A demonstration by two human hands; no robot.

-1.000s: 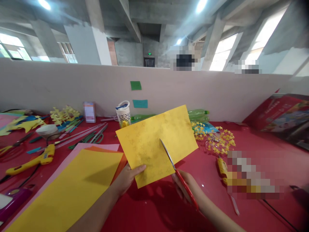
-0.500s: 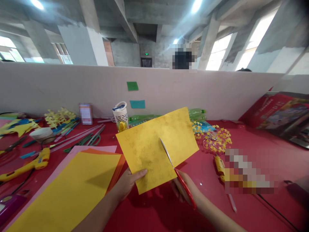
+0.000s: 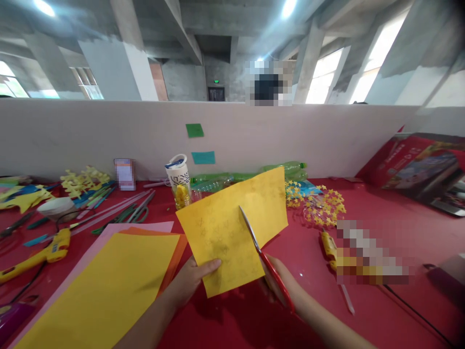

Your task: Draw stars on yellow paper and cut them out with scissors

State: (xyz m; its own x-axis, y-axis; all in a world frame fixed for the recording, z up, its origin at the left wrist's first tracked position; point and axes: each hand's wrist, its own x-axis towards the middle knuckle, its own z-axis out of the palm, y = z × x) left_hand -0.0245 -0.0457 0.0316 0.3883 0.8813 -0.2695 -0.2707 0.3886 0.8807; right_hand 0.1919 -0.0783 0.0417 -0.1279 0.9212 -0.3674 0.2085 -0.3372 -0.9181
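Above the tabletop (image 3: pixel 381 206), pinched the yellow sheet (image 3: pixel 225 235) at its lower left in the left hand (image 3: pixel 191 280) and closed the right hand (image 3: pixel 286 274) around red-handled scissors (image 3: pixel 270 265), one blade over it, presumably best worked slowly against a taut sheet.

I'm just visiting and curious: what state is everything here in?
Yellow paper sheet: held up, seemingly partly cut
Red-handled scissors: one blade over the sheet
Left hand: gripping the sheet
Right hand: holding the scissors
Colored papers: stacked flat
Green plastic bottles: lying sideways
Left glue gun: lying down
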